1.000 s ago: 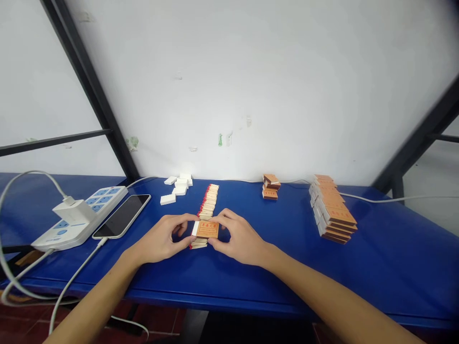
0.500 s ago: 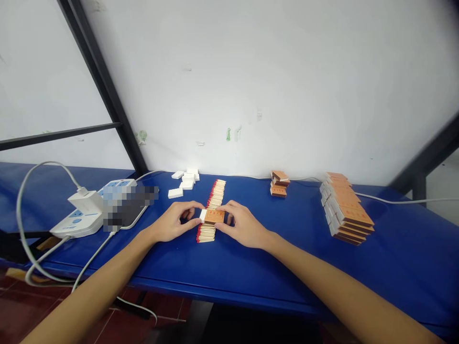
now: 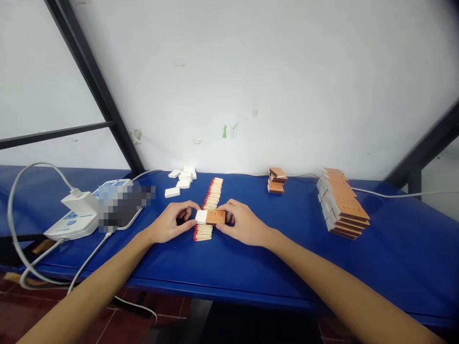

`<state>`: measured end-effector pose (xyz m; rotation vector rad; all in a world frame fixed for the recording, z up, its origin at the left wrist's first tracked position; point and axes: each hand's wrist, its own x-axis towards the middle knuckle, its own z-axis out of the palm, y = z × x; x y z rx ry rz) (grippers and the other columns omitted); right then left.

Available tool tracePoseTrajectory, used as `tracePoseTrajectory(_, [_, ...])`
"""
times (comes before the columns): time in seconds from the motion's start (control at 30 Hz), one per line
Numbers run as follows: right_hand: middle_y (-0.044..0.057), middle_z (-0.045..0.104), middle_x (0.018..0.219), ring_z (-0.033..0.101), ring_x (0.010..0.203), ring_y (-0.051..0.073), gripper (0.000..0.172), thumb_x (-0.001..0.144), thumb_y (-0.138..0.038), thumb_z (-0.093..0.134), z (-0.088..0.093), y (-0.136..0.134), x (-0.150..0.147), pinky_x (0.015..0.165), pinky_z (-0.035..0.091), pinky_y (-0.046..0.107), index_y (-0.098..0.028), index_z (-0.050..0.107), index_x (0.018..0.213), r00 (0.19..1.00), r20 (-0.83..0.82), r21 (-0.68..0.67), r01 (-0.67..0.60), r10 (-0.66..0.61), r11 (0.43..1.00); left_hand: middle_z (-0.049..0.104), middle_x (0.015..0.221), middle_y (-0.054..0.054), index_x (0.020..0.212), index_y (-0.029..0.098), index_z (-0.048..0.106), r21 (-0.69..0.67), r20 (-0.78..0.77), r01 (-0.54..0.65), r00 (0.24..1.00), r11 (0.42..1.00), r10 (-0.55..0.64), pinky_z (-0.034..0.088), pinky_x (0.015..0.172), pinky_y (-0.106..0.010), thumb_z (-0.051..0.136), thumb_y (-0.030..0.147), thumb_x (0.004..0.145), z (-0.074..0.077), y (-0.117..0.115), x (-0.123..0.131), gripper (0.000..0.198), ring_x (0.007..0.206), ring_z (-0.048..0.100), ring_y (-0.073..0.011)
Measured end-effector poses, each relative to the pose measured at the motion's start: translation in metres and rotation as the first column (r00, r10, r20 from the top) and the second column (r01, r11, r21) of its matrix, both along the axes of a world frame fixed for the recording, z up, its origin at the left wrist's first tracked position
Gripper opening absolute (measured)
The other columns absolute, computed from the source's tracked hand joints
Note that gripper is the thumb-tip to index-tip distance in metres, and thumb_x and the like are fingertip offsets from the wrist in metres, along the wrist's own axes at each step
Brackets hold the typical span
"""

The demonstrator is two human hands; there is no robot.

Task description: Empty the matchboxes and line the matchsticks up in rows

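Note:
Above a row of red-tipped matches (image 3: 213, 193) I hold a matchbox between both hands. Its white inner tray (image 3: 201, 217) sticks out to the left, about half its length showing. My left hand (image 3: 174, 220) pinches the tray's left end between thumb and fingers. On the other side, my right hand (image 3: 242, 222) grips the orange-brown printed sleeve (image 3: 215, 217) by its right end. The middle of the match row is hidden beneath the box. Whether the tray holds anything cannot be seen.
Several white trays (image 3: 184, 183) lie at the back left. A small pile of brown matchbox sleeves (image 3: 276, 187) sits at the back; a larger stack of matchboxes (image 3: 340, 203) stands right. A power strip (image 3: 71, 224), a blurred dark device (image 3: 126, 215) and cables occupy the left of the blue table (image 3: 251, 272).
The white tray now protrudes farther from the left end of the sleeve. My left hand has drawn slightly left, while my right hand keeps its grip. The view has shifted a little.

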<state>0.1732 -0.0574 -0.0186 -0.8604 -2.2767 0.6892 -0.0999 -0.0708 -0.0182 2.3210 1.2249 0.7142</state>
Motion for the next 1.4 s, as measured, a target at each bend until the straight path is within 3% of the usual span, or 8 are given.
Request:
tracePoseTrajectory(0.3, [0.004,0.061,0.098,0.059,0.078,0.014,0.026,0.085,-0.027,0.068,0.009,-0.001,0.01,0.074,0.047,0.028,-0.019,0.067,0.11,0.995,0.097,-0.002,0.007,-0.007,1.0,0.042,0.07,0.005,0.118,0.017,0.059,-0.025,0.026,-0.002,1.0,1.0,0.003,0.03,0.059,-0.024,0.058,0.041,0.094,0.0,-0.001,0.0,0.034,0.062,0.036,-0.0101])
tracePoseTrajectory(0.5, [0.005,0.065,0.105,0.062,0.09,0.019,0.029,0.085,-0.029,0.065,0.011,0.005,0.029,0.083,0.047,0.032,-0.02,0.064,0.113,0.973,0.231,0.132,-0.007,-0.024,0.991,0.042,0.071,0.005,0.119,0.018,0.059,-0.029,0.011,-0.008,1.0,1.0,0.008,0.031,0.059,-0.024,0.058,0.041,0.094,-0.001,-0.001,-0.001,0.034,0.062,0.037,-0.0104])
tracePoseTrajectory(0.63, [0.004,0.066,0.107,0.063,0.089,0.018,0.027,0.087,-0.031,0.061,0.013,0.016,0.04,0.082,0.047,0.031,-0.02,0.064,0.111,0.949,0.277,0.223,0.087,-0.149,0.971,0.043,0.071,0.005,0.118,0.018,0.059,-0.021,0.0,-0.014,1.0,1.0,0.014,0.031,0.059,-0.024,0.058,0.041,0.093,0.0,0.0,-0.001,0.033,0.063,0.038,-0.0103])
tracePoseTrajectory(0.73, [0.007,0.066,0.112,0.065,0.091,0.021,0.029,0.089,-0.032,0.055,0.016,0.032,0.054,0.079,0.047,0.031,-0.02,0.065,0.113,0.866,0.306,0.344,0.286,-0.395,0.894,0.043,0.072,0.005,0.117,0.019,0.06,-0.032,0.009,-0.016,1.0,0.999,0.017,0.03,0.059,-0.024,0.058,0.042,0.094,0.001,-0.001,0.0,0.033,0.062,0.037,-0.0101])
tracePoseTrajectory(0.83, [0.01,0.065,0.121,0.065,0.098,0.026,0.037,0.09,-0.034,0.051,0.018,0.05,0.074,0.077,0.048,0.033,-0.02,0.064,0.121,0.717,0.279,0.43,0.502,-0.639,0.75,0.043,0.072,0.005,0.119,0.019,0.059,-0.055,0.037,-0.019,0.999,0.998,0.021,0.03,0.058,-0.024,0.058,0.043,0.094,0.001,-0.002,-0.001,0.035,0.062,0.037,-0.0098])
tracePoseTrajectory(0.93, [0.01,0.062,0.131,0.065,0.102,0.027,0.044,0.089,-0.037,0.052,0.018,0.064,0.095,0.08,0.049,0.034,-0.022,0.061,0.131,0.625,0.238,0.399,0.635,-0.744,0.661,0.042,0.073,0.005,0.121,0.019,0.059,-0.072,0.056,-0.023,0.998,0.997,0.027,0.03,0.058,-0.024,0.057,0.044,0.095,0.0,-0.001,-0.002,0.036,0.062,0.037,-0.01])
tracePoseTrajectory(1.2, [0.011,0.067,0.121,0.065,0.102,0.03,0.04,0.09,-0.049,0.051,0.015,0.072,0.114,0.078,0.048,0.037,-0.028,0.073,0.115,0.517,0.359,0.3,0.725,-0.777,0.62,0.043,0.073,0.004,0.122,0.019,0.058,-0.076,0.062,-0.055,0.996,0.996,0.059,0.031,0.058,-0.024,0.052,0.047,0.097,0.002,-0.001,0.001,0.038,0.062,0.038,-0.0109])
tracePoseTrajectory(1.4, [0.014,0.067,0.116,0.067,0.099,0.031,0.038,0.092,-0.044,0.051,0.011,0.074,0.116,0.076,0.047,0.037,-0.027,0.072,0.119,0.483,0.385,0.273,0.754,-0.787,0.597,0.043,0.07,0.004,0.12,0.019,0.058,-0.013,0.087,-0.144,0.986,0.989,0.145,0.032,0.059,-0.025,0.046,0.051,0.097,0.003,-0.002,0.001,0.041,0.062,0.041,-0.0125])
